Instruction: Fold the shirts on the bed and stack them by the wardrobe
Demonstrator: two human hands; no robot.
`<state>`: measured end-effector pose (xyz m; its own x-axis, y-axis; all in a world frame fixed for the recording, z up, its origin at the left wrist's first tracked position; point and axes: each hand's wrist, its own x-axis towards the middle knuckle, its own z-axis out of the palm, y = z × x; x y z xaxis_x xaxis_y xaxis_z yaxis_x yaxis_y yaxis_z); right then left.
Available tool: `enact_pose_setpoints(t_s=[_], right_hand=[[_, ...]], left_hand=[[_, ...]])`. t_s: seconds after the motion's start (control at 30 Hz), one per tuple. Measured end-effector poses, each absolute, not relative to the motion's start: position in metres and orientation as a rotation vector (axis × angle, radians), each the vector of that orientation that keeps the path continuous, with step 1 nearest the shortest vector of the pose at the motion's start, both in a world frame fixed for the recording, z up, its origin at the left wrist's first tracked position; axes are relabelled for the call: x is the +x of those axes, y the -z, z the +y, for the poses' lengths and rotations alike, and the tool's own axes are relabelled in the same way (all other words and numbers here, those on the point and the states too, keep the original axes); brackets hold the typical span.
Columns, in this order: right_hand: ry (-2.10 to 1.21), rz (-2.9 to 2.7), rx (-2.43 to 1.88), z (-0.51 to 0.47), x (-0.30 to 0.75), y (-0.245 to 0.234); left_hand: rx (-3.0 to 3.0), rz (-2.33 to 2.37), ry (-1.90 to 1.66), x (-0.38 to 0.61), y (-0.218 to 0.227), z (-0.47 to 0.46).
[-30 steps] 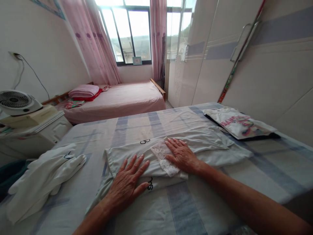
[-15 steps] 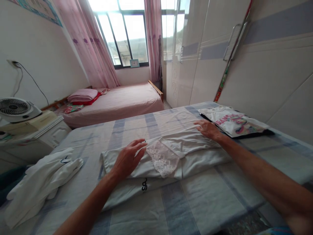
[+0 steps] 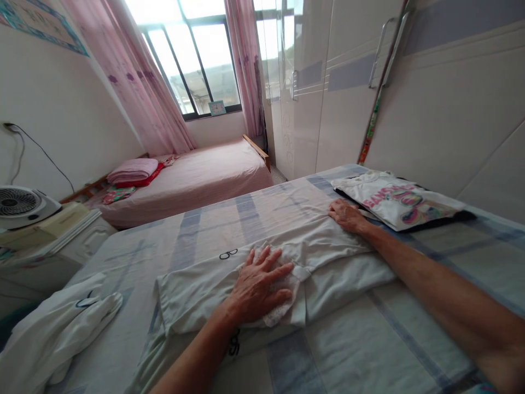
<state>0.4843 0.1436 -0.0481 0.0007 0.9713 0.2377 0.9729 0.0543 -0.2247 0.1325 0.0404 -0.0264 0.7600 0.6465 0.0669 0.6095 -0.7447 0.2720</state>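
Note:
A white garment (image 3: 197, 284) with a lace patch lies folded lengthwise on the blue-striped bed (image 3: 369, 339). My left hand (image 3: 260, 287) rests flat and open on its middle, fingers spread over the lace. My right hand (image 3: 348, 215) reaches to the garment's far right end and presses on the cloth there, fingers bent down at the edge; whether they pinch the cloth I cannot make out.
A folded printed T-shirt (image 3: 396, 202) on a dark garment lies just right of my right hand. A crumpled white garment (image 3: 53, 334) sits at the bed's left edge. A fan (image 3: 20, 205) stands on a cabinet at left; a pink bed (image 3: 192, 180) and wardrobe (image 3: 328, 93) are behind.
My left hand moved right and settled flat on the lace patch. My right hand, which lay on the lace a second ago, has gone to the garment's far right end and stays there.

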Motion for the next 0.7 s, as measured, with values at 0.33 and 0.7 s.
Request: enact_pose_setpoints(t_s=[0.33, 0.7], right_hand=[[-0.05, -2.093, -1.839, 0.124, 0.522, 0.038], [0.412, -1.984, -1.975, 0.121, 0.505, 0.039]], left_hand=[[2.724, 0.985, -0.217, 0.132, 0.026, 0.044], [2.776, 1.015, -0.184, 0.134, 0.026, 0.044]])
